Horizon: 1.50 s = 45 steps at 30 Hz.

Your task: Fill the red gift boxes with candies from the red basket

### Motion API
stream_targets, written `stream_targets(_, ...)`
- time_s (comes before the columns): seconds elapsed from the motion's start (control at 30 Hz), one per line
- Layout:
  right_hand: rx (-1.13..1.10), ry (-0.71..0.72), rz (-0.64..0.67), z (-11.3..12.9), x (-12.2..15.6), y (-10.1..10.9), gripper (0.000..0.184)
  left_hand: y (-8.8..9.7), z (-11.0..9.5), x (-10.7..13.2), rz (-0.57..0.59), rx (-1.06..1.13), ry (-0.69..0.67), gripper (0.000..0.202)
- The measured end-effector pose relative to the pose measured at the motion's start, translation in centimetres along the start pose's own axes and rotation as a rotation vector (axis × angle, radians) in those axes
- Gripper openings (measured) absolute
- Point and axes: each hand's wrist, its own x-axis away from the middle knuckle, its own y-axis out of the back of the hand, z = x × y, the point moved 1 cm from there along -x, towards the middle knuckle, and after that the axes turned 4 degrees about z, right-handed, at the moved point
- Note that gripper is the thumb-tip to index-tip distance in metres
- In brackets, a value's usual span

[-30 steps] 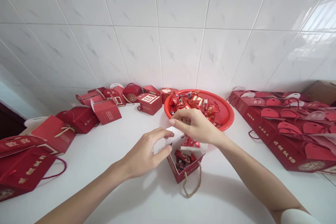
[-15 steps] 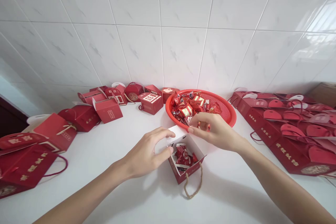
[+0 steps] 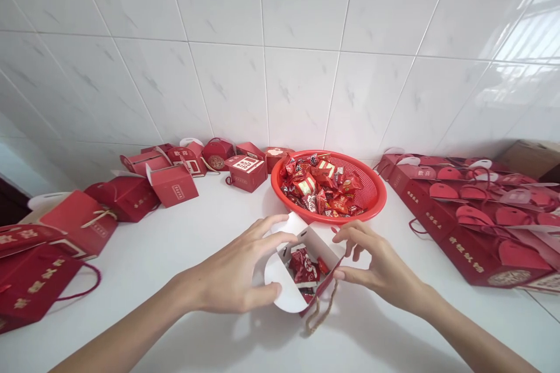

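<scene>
Right hand (image 3: 381,263) now at box (image 3: 321,246), its left side behind white flap (image 3: 287,292).

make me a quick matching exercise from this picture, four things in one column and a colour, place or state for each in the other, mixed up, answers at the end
Things
1. basket
2. box near the hands
3. rope handle
4. packed boxes

Descriptions
A. tan
B. on the counter, right of the basket
C. round, with small holes
D. open, showing a pale inside

Right pairs: 1-C, 2-D, 3-A, 4-B
</scene>
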Motion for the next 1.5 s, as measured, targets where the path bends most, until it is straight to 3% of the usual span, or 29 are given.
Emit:
stream_targets(0.2,0.033,0.165,-0.238,-0.3,0.8,-2.0,0.028,-0.3,-0.7,0.2,0.027,-0.031,-0.109,0.058)
stream_targets(0.33,0.086,0.196,-0.341,-0.5,1.3,-3.0,0.034,-0.5,-1.1,0.1,0.013,-0.004,-0.197,0.060)
stream_targets(0.53,0.099,0.166,-0.419,-1.0,1.6,-4.0,0.047,-1.0,-0.6,0.1,0.054,0.033,-0.174,0.065)
stream_targets(0.63,0.052,0.159,-0.418,-1.3,1.8,-4.5,0.048,-1.0,-0.4,0.1,0.082,0.050,-0.218,0.065)
stream_targets(0.77,-0.027,0.165,-0.397,-1.3,2.1,-5.3,0.048,-0.9,-0.7,0.2,0.024,0.064,-0.290,0.068)
stream_targets(0.87,-0.126,0.190,-0.354,-0.9,2.3,-5.9,0.051,-1.1,-1.2,0.1,0.004,0.078,-0.321,0.058)
stream_targets(1.1,-0.203,0.257,-0.306,-0.4,2.4,-6.1,0.057,-2.3,-1.4,-0.6,-0.021,0.141,-0.262,0.026)
stream_targets(1.23,-0.036,0.290,-0.320,-0.5,2.3,-5.7,0.043,-2.9,-0.9,-0.8,-0.084,0.155,-0.183,0.028)
stream_targets(1.33,-0.031,0.348,-0.318,-0.4,2.3,-5.6,0.033,-3.3,-0.4,-0.7,-0.103,0.155,-0.131,0.038)
stream_targets(1.43,-0.047,0.372,-0.294,-0.2,2.3,-5.8,0.025,-3.3,-0.1,-0.8,-0.070,0.155,-0.073,0.046)
stream_targets(1.5,-0.031,0.377,-0.285,0.0,2.3,-5.9,0.028,-3.2,0.0,-1.0,-0.014,0.156,-0.044,0.039)
